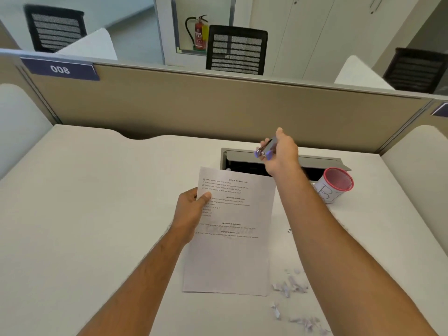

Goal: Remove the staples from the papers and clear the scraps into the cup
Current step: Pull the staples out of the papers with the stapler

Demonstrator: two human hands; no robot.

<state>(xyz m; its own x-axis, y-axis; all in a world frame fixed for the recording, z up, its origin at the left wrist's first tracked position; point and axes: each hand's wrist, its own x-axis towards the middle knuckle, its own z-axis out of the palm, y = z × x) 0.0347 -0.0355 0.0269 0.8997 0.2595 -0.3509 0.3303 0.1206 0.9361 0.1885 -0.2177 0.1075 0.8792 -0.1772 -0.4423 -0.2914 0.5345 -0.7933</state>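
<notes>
I see a white desk [84,190] closed by a beige partition [218,105] with a label "008" [60,69]. Far behind stand black mesh chairs [236,50], white cabinets [315,32] and a red fire extinguisher [200,32].

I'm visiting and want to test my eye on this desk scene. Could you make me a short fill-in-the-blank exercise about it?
1. The left hand holds a printed ____ by its left edge.
2. The right hand grips a small stapler with ____ tips.
3. The cup by the right forearm has a ____ rim.
4. Paper scraps lie on the ____ near the sheet's lower right corner.

Missing words: sheet; purple; red; desk
</notes>
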